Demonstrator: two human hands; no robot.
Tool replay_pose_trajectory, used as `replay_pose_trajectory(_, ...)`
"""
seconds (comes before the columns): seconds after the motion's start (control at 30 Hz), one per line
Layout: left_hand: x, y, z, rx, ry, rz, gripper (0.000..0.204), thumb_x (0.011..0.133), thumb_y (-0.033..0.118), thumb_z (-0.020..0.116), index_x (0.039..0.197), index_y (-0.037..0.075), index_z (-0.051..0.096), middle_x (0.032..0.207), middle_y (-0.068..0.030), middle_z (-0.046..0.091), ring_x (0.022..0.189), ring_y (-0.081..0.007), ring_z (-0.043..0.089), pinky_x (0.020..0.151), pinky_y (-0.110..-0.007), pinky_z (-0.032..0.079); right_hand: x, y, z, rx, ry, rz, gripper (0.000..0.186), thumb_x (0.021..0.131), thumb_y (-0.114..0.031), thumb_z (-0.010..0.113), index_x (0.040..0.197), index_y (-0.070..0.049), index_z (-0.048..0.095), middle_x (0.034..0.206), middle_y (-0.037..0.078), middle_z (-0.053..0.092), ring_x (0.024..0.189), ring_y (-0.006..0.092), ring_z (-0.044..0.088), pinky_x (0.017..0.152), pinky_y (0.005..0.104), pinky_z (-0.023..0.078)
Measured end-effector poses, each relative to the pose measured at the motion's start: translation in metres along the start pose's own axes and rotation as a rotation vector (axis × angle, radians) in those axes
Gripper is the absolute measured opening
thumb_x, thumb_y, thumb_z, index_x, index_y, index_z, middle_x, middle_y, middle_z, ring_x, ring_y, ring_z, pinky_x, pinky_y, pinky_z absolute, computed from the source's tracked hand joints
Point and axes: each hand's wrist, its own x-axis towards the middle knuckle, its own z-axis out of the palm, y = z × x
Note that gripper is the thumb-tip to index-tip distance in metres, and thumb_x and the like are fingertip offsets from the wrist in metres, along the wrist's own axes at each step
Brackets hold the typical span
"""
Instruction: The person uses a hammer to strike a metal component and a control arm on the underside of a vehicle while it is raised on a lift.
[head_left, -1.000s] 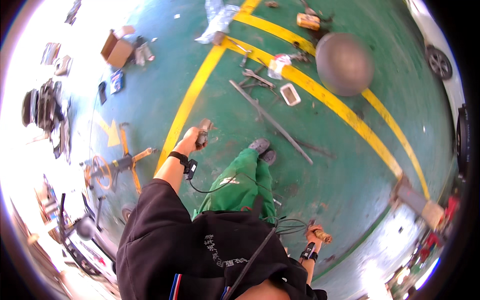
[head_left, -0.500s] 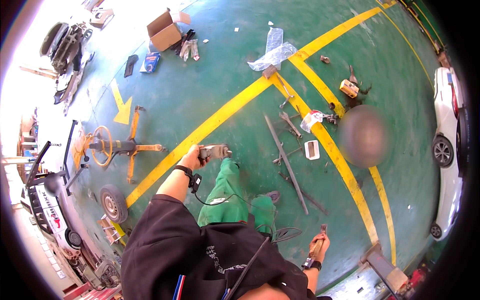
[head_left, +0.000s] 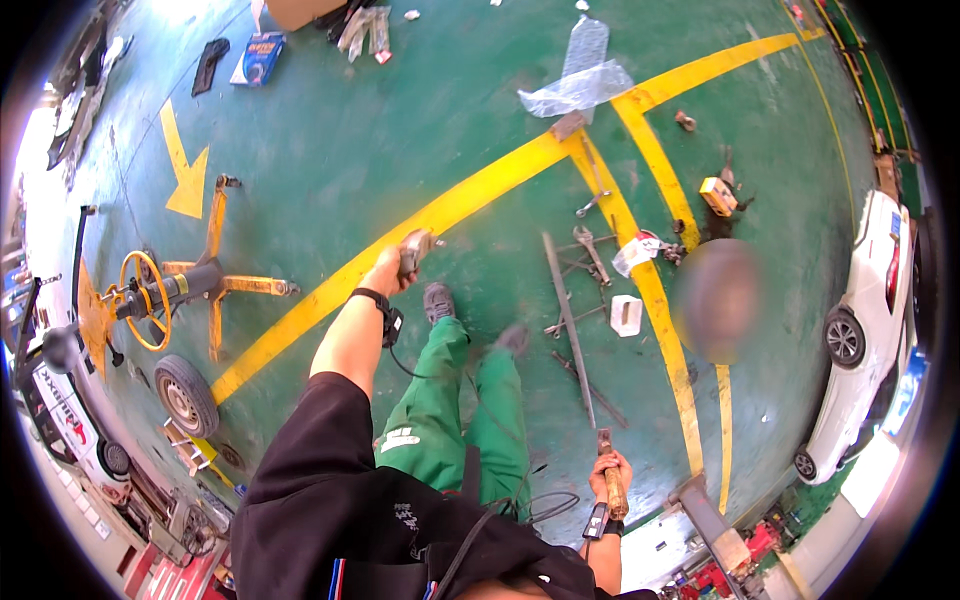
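My left hand (head_left: 385,273) is closed around a greyish metal part (head_left: 417,250), held out in front of me over the yellow floor line. Its exact kind is hard to make out. At the lower right, my right hand (head_left: 608,472) grips a hammer (head_left: 616,494) by its wooden handle, with the head pointing up past the fingers. Just beyond the hammer, a long metal bar (head_left: 568,330) lies on the green floor. An adjustable wrench (head_left: 592,257), a smaller wrench (head_left: 592,206) and a white plastic container (head_left: 626,315) are to its right.
A yellow stand (head_left: 215,275) with a round handwheel and a tyre (head_left: 186,396) are at left. Clear plastic wrap (head_left: 578,88) and a yellow box (head_left: 718,197) lie farther off. A white car (head_left: 870,300) stands at right; a metal post base (head_left: 712,525) is near my right side.
My view has shifted. The left hand with the metal part now appears farther out, and the right hand has come up and inward, the hammer turning more upright. Both shoes now show.
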Motion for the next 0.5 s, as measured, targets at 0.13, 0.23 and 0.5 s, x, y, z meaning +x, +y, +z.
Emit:
replay_pose_trajectory(0.13, 0.072, 0.043, -0.028, -0.172, -0.140, -0.055, 0.041, 0.095, 0.046, 0.035, 0.100, 0.011, 0.056, 0.074, -0.0070, 0.057, 0.049, -0.0143, 0.045, 0.039, -0.025, 0.029, 0.067, 0.012, 0.025, -0.169, 0.102, -0.029, 0.013, 0.085, -0.009, 0.061, 0.080, -0.003, 0.051, 0.065, 0.002, 0.054, 0.054, 0.0084, 0.055, 0.052, 0.0188, 0.051)
replay_pose_trajectory(0.23, 0.128, 0.056, -0.046, -0.314, -0.130, -0.076, 0.041, 0.095, 0.049, 0.037, 0.091, 0.011, 0.053, 0.067, -0.0057, 0.056, 0.044, -0.0133, 0.042, 0.038, -0.025, 0.026, 0.104, 0.017, 0.055, -0.242, 0.155, 0.011, 0.013, 0.086, -0.010, 0.060, 0.081, -0.003, 0.050, 0.066, 0.001, 0.054, 0.054, 0.0074, 0.055, 0.052, 0.0180, 0.049)
replay_pose_trajectory(0.5, 0.208, 0.055, -0.149, -0.705, -0.005, -0.090, 0.025, 0.092, 0.036, 0.046, 0.095, 0.012, 0.054, 0.087, -0.0058, 0.058, 0.068, -0.0184, 0.055, 0.055, -0.033, 0.047, 0.130, 0.026, 0.166, -0.372, 0.238, 0.045, 0.012, 0.086, -0.011, 0.061, 0.085, -0.004, 0.051, 0.067, -0.001, 0.055, 0.054, 0.0064, 0.055, 0.053, 0.0200, 0.049)
